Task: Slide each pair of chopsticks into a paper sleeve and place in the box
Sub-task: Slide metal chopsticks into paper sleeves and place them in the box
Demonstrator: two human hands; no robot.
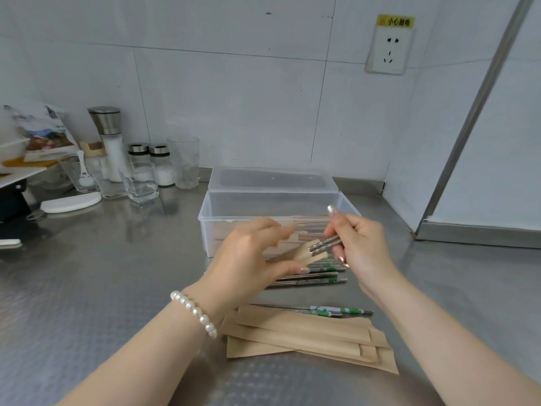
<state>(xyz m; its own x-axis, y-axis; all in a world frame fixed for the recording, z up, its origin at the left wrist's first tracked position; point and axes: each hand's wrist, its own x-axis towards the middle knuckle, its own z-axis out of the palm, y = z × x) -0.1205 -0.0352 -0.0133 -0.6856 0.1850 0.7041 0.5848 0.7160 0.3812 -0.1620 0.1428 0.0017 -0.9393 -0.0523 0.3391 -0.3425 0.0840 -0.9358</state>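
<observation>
My left hand (248, 256) holds a brown paper sleeve (304, 254) by its open end, just in front of the clear plastic box (205, 218). My right hand (360, 244) pinches a pair of metal chopsticks (326, 244) whose tips sit inside the sleeve's mouth. Sleeved pairs lie inside the box, whose lid is flipped open behind it. Loose metal chopsticks with green markings (316, 278) lie on the counter under my hands, and another pair (336, 310) rests by a stack of empty paper sleeves (307, 335) nearer to me.
The steel counter (102, 273) carries a grinder (109, 142), shakers, glasses (183, 162) and a white lid (70, 202) at the back left. A tiled wall with a socket (388, 48) stands behind. A metal-edged panel (468, 136) rises at the right.
</observation>
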